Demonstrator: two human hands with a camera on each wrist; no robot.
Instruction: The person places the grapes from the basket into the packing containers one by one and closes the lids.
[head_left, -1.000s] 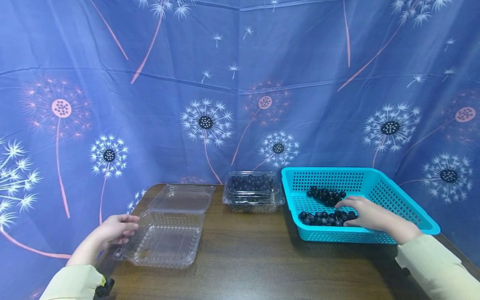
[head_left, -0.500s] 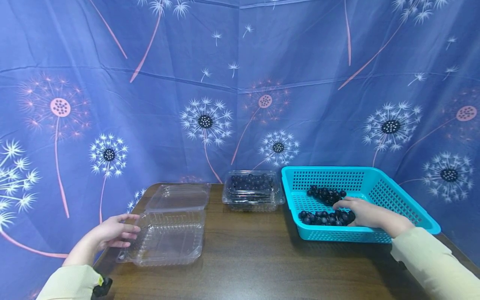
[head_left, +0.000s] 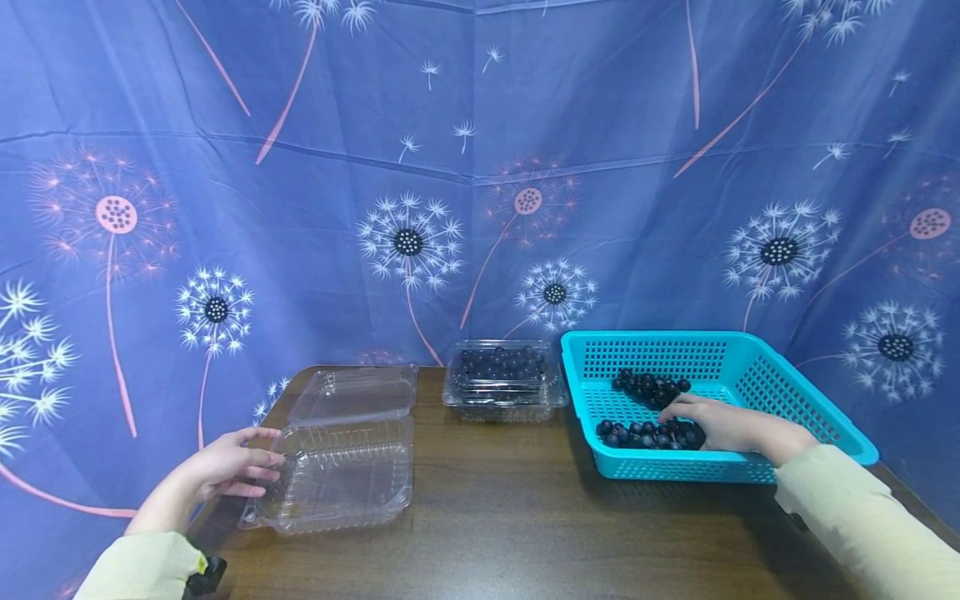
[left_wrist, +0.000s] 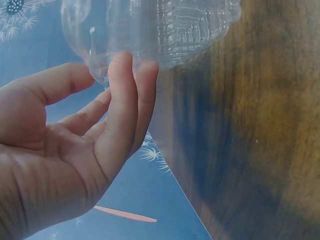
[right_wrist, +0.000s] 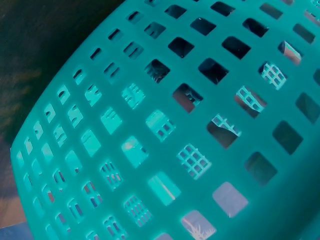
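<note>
1. The nearer bunch of dark grapes [head_left: 645, 435] lies inside the teal perforated basket [head_left: 675, 468], under the right hand [head_left: 716, 423] and reaching out to the left of its fingertips. A second bunch of dark grapes [head_left: 636, 385] lies just beyond those fingers.
2. The nearer bunch should feel modest in weight, limp as a whole, with firm, smooth berries that may be slippery. They would probably bruise or drop off under a hard squeeze. A hold by the stem, or a loose cupping from beneath, seems kindest; no stem can be made out.
3. The right fingers arch down around the bunch's right end, moderately apart from the thumb. Their tips are hidden, so I cannot tell whether they grip; the right wrist view shows mainly basket wall.
4. The left hand [head_left: 232, 468] has its fingers spread and softly bent at the near-left edge of an empty, opened clear clamshell [head_left: 345, 487]. It grips nothing visibly; contact with the rim is uncertain. That thin plastic looks light and flexible, best steadied at its rim.
</note>
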